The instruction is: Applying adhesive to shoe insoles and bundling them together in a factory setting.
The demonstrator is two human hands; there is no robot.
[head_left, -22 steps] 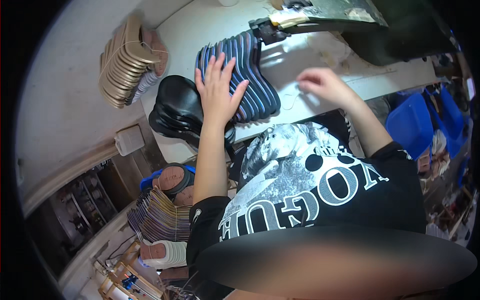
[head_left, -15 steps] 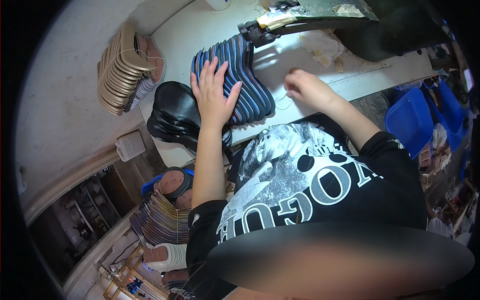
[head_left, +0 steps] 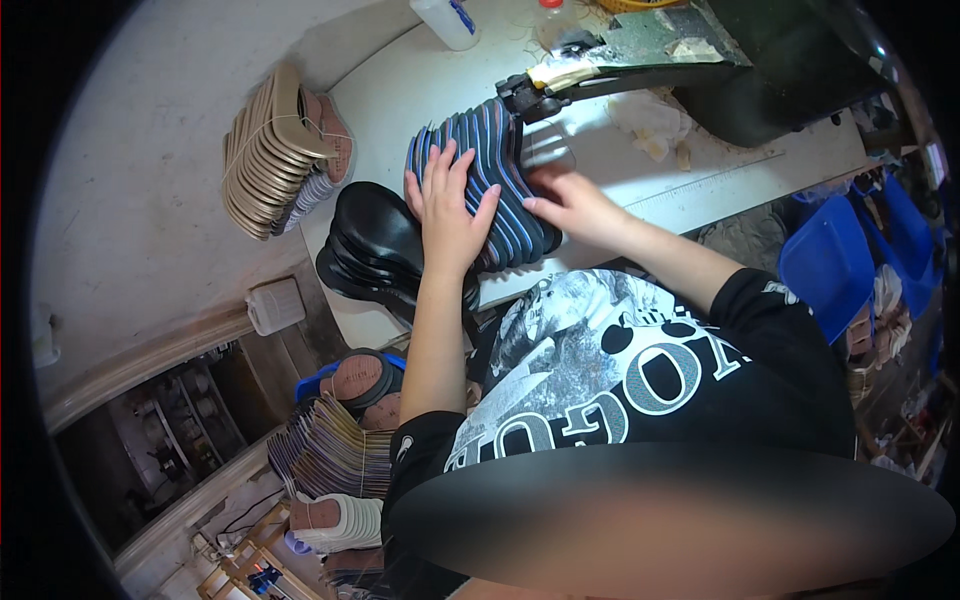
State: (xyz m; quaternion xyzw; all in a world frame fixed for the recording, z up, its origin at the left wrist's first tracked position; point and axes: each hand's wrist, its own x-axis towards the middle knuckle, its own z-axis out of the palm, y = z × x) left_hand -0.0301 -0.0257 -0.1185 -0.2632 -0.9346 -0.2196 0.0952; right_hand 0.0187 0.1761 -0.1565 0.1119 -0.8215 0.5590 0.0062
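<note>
Several dark shoe insoles with blue edges are packed side by side in a stack [head_left: 505, 150] on the white table. My left hand [head_left: 450, 220] lies over the left part of it, fingers spread and thumb apart. At the right end of the stack is my right hand [head_left: 580, 205], with thumb and forefinger apart and touching the end insole. Its other fingertips are partly hidden, and no thread shows there. Shiny black insoles [head_left: 375, 225] lie in a pile left of my left hand, against the stack.
A dark machine arm [head_left: 540, 95] reaches over the table behind the stack. Tied beige insoles [head_left: 265, 165] stand at the left. A white bottle [head_left: 445, 22] is at the back. Blue chairs [head_left: 830, 265] are on the right, and bundled insoles [head_left: 330, 450] lie below left.
My right hand has moved left from beside the stack to its end insole. The thin thread below that hand no longer shows. The whole view has shifted; my left hand stays on the stack.
</note>
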